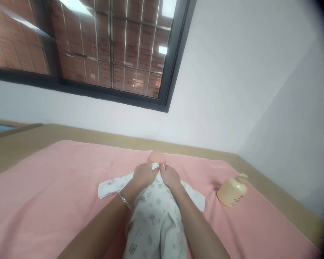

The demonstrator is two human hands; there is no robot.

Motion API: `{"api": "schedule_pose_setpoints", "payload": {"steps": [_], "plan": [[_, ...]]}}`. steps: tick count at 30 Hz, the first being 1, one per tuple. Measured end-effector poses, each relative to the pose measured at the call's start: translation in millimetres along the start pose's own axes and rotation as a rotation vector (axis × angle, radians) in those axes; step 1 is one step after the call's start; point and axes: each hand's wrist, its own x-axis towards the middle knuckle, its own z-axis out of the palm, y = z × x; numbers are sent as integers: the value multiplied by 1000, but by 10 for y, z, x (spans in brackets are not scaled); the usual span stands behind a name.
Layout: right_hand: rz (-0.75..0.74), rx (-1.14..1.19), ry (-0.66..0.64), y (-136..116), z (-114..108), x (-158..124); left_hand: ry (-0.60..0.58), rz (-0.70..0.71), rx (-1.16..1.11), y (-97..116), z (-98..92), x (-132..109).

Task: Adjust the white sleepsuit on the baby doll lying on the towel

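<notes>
A white baby garment [153, 212] printed with small green figures lies stretched out on a pink mat [70, 180], its sleeves spread to both sides. Beyond its collar shows a smooth, rounded, pinkish form [157, 157] that looks like a doll's head; its details are too blurred to tell. My left hand [145, 175] has its fingers closed on the left side of the collar. On the collar's right side, close beside it, my right hand [170, 176] pinches the cloth with thumb and fingers. Both forearms reach along the garment, and a bracelet [124, 200] circles my left wrist.
A pale yellow pump bottle [232, 191] stands on the mat to the right. The tan table border [124, 141] runs along a white wall [218, 90]. Above it is a dark-framed window [110, 90] with metal bars. Something blue [0, 128] shows at the far left.
</notes>
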Motion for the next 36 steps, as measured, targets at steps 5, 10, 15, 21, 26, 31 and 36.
{"api": "schedule_pose_setpoints", "payload": {"steps": [5, 10, 15, 21, 26, 31, 36], "plan": [[-16, -14, 1, -2, 0, 2, 0, -4, 13, -4, 9, 11], [-20, -62, 38, -26, -25, -10, 15, -12, 46, 6, 1, 7], [-21, -180, 30, -135, -127, -140, -7, -24, 105, 41, -74, -19], [-105, -181, -19, -286, -385, -471, -67, 57, 161, 110, -239, -154], [-133, -104, -70, -310, -451, -509, -117, 140, 246, 209, -348, -347], [-74, -137, -57, -219, -319, -328, -109, 112, 175, 196, -305, -294], [-146, -87, -95, -263, -414, -463, -171, 12, 12, 77, -279, -125]]}}
